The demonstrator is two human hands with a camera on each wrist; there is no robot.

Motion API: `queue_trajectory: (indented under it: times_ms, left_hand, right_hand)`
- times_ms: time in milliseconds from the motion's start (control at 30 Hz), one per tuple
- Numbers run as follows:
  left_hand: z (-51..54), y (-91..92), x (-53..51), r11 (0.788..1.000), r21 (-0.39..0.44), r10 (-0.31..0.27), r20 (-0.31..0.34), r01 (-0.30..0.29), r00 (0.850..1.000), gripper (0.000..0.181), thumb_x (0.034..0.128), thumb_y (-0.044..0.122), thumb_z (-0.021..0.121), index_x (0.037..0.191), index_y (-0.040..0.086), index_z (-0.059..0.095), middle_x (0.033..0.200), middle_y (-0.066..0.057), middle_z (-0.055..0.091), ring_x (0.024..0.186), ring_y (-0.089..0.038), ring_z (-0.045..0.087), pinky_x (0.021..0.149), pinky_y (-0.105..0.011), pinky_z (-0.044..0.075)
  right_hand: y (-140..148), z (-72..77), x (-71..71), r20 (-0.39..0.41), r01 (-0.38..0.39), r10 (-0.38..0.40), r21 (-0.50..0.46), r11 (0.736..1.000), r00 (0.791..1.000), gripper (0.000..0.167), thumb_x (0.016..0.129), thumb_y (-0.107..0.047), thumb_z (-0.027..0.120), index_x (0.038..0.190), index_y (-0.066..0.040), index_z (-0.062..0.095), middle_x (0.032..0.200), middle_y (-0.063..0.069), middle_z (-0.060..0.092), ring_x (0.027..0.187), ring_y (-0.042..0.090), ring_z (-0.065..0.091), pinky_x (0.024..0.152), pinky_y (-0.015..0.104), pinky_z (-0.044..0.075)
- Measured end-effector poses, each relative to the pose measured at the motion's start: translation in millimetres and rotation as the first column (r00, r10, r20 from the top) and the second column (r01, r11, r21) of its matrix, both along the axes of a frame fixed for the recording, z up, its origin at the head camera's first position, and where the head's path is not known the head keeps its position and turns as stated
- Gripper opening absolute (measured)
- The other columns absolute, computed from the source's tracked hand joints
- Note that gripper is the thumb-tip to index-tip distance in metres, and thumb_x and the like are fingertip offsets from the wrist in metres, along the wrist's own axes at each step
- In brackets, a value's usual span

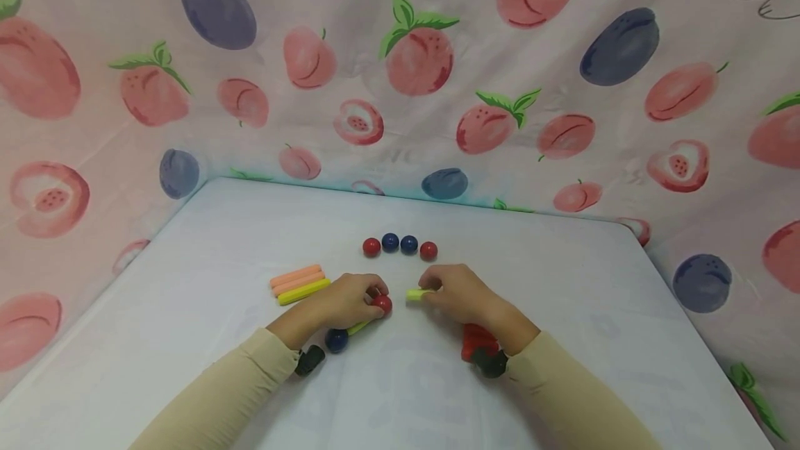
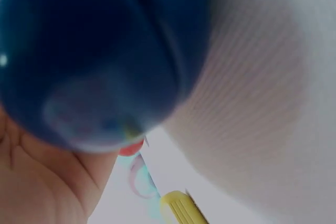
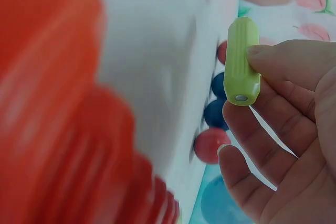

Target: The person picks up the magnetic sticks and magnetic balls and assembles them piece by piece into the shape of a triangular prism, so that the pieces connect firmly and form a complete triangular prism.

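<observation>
My left hand (image 1: 346, 303) pinches a red ball (image 1: 382, 305) between thumb and fingers. From that ball a yellow-green stick (image 1: 358, 328) runs back under the hand toward a blue ball (image 1: 336, 340), which looms large in the left wrist view. Across a small gap, my right hand (image 1: 459, 294) holds a light green stick (image 3: 241, 66) by thumb and fingers, one end pointing at the red ball. This stick is ridged, with a small round silvery spot on its end face. Whether the yellow-green stick touches both balls is partly hidden.
Behind the hands, two blue balls (image 1: 400, 243) stand between two red balls (image 1: 428, 251) in a row. Orange sticks (image 1: 296, 276) and a yellow stick (image 1: 304, 292) lie side by side at left. Several red sticks (image 1: 478, 342) lie beneath the right wrist. Printed cloth rises behind the white table (image 1: 262, 221).
</observation>
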State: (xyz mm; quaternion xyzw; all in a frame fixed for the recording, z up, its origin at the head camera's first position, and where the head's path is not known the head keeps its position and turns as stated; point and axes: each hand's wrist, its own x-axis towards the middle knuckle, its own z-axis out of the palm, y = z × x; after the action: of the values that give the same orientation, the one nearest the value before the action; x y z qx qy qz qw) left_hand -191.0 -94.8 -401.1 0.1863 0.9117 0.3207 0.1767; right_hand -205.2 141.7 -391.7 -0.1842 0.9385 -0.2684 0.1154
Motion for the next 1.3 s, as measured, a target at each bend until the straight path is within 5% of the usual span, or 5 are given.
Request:
queue_trajectory:
  times_ms: [633, 1300]
  left_hand:
    - [-2.2, -1.5, -1.4, 1.000, 0.014, -0.018, -0.012, 0.018, 1.000, 0.026, 0.0911, 0.019, 0.075, 0.115, 0.013, 0.067, 0.102, 0.000, 0.067, 0.090, -0.016, 0.059, 0.088, -0.038, 0.052]
    - [0.6, 0.0, 1.0, 1.000, -0.009, 0.002, -0.015, -0.003, 1.000, 0.023, 0.0897, 0.020, 0.076, 0.110, 0.013, 0.066, 0.096, 0.002, 0.065, 0.085, -0.015, 0.058, 0.081, -0.034, 0.051]
  right_hand:
    - [-17.0, -6.1, 4.9, 0.006, -0.063, 0.064, -0.021, 0.998, 0.998, 0.018, 0.091, -0.012, 0.071, 0.109, -0.013, 0.072, 0.101, -0.005, 0.069, 0.100, 0.018, 0.062, 0.093, 0.039, 0.052]
    - [-21.1, -8.5, 5.4, 0.041, -0.025, 0.026, -0.014, 1.000, 0.999, 0.021, 0.093, -0.016, 0.071, 0.113, -0.014, 0.071, 0.101, -0.004, 0.067, 0.098, 0.017, 0.061, 0.090, 0.035, 0.053]
